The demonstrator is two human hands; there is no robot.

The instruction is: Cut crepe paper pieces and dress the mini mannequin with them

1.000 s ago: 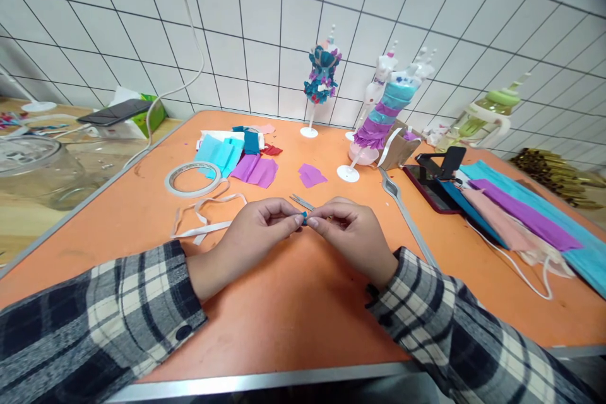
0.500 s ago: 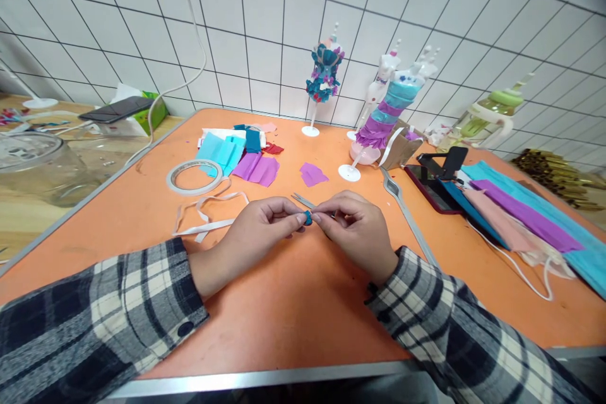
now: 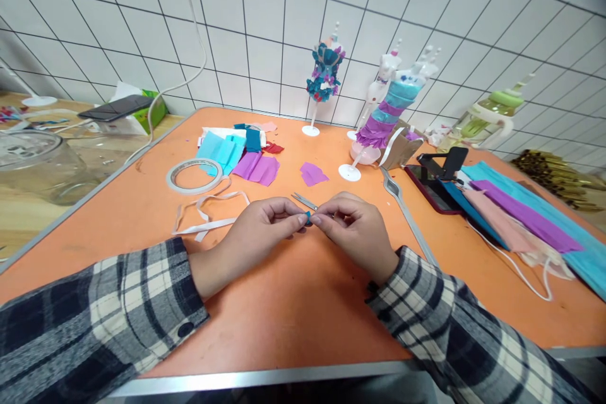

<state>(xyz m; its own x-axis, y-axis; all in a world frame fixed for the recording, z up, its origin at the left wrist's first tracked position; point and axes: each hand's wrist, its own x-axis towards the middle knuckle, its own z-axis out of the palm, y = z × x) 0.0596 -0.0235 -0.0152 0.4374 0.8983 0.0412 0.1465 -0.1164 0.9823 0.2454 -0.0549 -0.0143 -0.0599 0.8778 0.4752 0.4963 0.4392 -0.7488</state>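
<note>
A small piece of dark teal crepe paper (image 3: 308, 217) is pinched between my two hands above the orange table (image 3: 284, 303). My left hand (image 3: 265, 221) grips its left side between thumb and fingers. The thumb and forefinger of my right hand (image 3: 355, 227) close on its right side, and the fingertips nearly meet. Just beyond the fingers lie scissors (image 3: 303, 201), their blades showing and their handles hidden behind my right hand. A torn purple paper piece (image 3: 313, 174) rests farther back. White ribbon-like tape strips (image 3: 208, 226) curl left of my left hand.
A tape roll (image 3: 194, 176) lies at left beside blue paper (image 3: 221, 150) and purple paper (image 3: 258, 168). Decorated dress-form figures (image 3: 326, 72) stand near the tiled wall. To the right are a phone (image 3: 433, 189), long crepe strips (image 3: 525, 214) and a bottle (image 3: 487, 117).
The teal paper looks slightly turned and less of it shows between the fingertips. My right fingers have shifted slightly, showing more of the scissors. Both hands stay in nearly the same place.
</note>
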